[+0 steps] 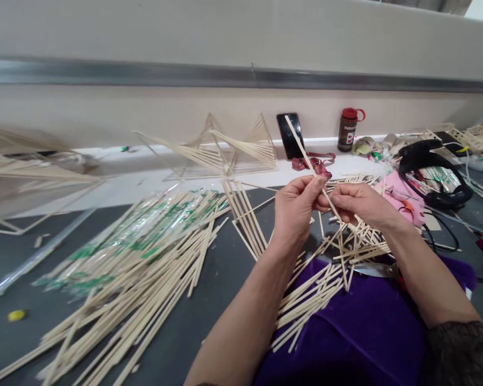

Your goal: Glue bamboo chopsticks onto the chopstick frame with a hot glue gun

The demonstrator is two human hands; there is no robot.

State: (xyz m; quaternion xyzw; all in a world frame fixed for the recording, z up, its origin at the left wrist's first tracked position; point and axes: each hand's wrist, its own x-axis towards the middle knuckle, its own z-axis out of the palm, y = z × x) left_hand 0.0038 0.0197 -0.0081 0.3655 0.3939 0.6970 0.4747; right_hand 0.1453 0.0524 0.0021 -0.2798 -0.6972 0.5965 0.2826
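Running diagonally between the two hands, a thin wooden stick point(300, 143) is held above the desk point(209, 300); its long axis slopes from a far, upper-left end, seen against a dark phone point(285, 142), to a near, lower-right end beside the right hand. The left hand point(293, 206) pinches the stick about its middle, thumb and fingers closed on it. The right hand point(360, 201) has its fingers curled together at the lower part, likewise gripping the stick; their exact contact is partly hidden. The stick is pale, straight and narrow, with a smooth-looking surface. Below the hands, a loose heap of similar short sticks point(358, 236) lies crisscrossed, partly on smooth purple material point(358, 327), where a metal blade point(372, 269) also rests. To the left, long loose sticks point(145, 300) fan out beside sticks in clear, glossy plastic packs point(145, 225) with green markings. Behind, an open framework point(185, 153) of slats forms twisted, fan-like surfaces. The phone leans at the wall, with a red strap point(300, 164) at its foot; farther right stands a dark, cylindrical bottle point(347, 128) with a red lid.
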